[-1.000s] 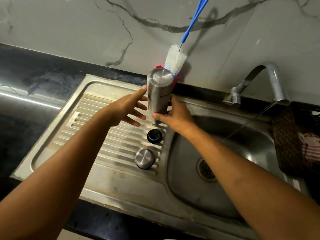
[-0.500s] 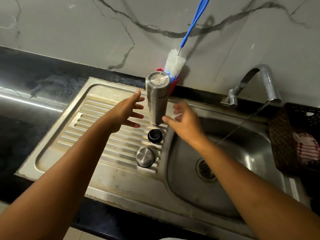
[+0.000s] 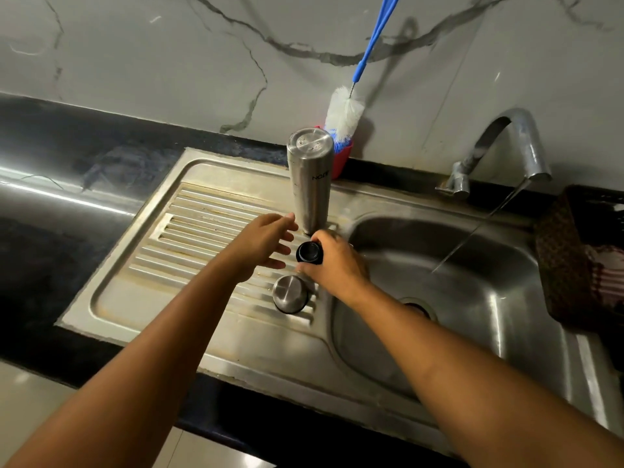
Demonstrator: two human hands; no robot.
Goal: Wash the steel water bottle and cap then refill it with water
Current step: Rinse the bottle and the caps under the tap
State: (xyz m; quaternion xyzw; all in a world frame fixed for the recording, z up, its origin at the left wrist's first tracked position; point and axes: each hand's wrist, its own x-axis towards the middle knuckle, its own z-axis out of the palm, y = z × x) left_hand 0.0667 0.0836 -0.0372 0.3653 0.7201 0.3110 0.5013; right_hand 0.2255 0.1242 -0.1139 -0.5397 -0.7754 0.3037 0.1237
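— On the ribbed drainboard point(image 3: 152, 265), what is found?
— The steel water bottle point(image 3: 309, 184) is stood upright, mouth down, at the far edge, just beside the sink basin point(image 3: 489, 315). Nearer, a steel cap point(image 3: 290, 293) is laid on the ribs.
— And between the two?
— A black inner cap point(image 3: 309, 253) is grasped by the right hand point(image 3: 337, 268), thumb and fingers curled round it. Whether it is lifted off the ribs cannot be told.
— How is the left hand point(image 3: 263, 243) held?
— It is held above the ribs, fingers released and spread, nothing being grasped. The fingertips are near the bottle's lower end and the black inner cap.
— What else is seen?
— A thin stream is let fall from the tap point(image 3: 513, 143) into the basin. A bottle brush point(image 3: 344, 113) is stood in a red holder point(image 3: 342, 160) behind the bottle, and a dark basket point(image 3: 567, 265) is set at the right edge.
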